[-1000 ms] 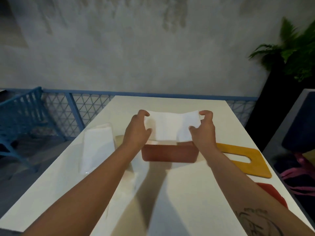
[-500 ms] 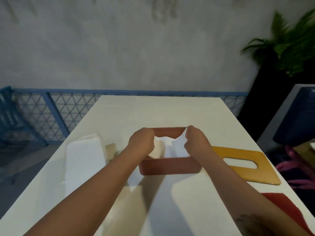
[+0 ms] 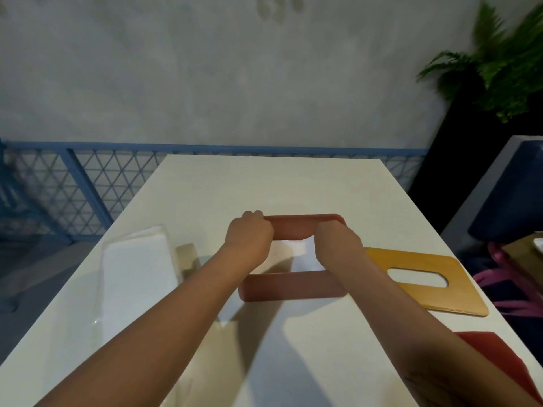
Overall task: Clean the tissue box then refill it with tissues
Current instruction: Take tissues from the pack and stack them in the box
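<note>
A reddish-brown tissue box (image 3: 293,287) without its lid stands in the middle of the white table (image 3: 264,186). White tissues (image 3: 296,254) lie inside it, partly hidden by my hands. My left hand (image 3: 249,237) is down in the left end of the box, fingers curled onto the tissues. My right hand (image 3: 338,245) presses into the right end the same way. The yellow wooden lid (image 3: 426,284) with an oval slot lies flat to the right of the box. A plastic-wrapped pack of white tissues (image 3: 138,277) lies on the left.
A small tan piece (image 3: 188,257) lies between the pack and the box. A red object (image 3: 493,359) sits at the table's near right corner. A blue mesh railing (image 3: 88,183) runs behind the table. A fern in a dark planter (image 3: 499,69) stands at the right.
One second ago both hands held a stack of tissues up above the box. They have since lowered it into the box and now press it down inside.
</note>
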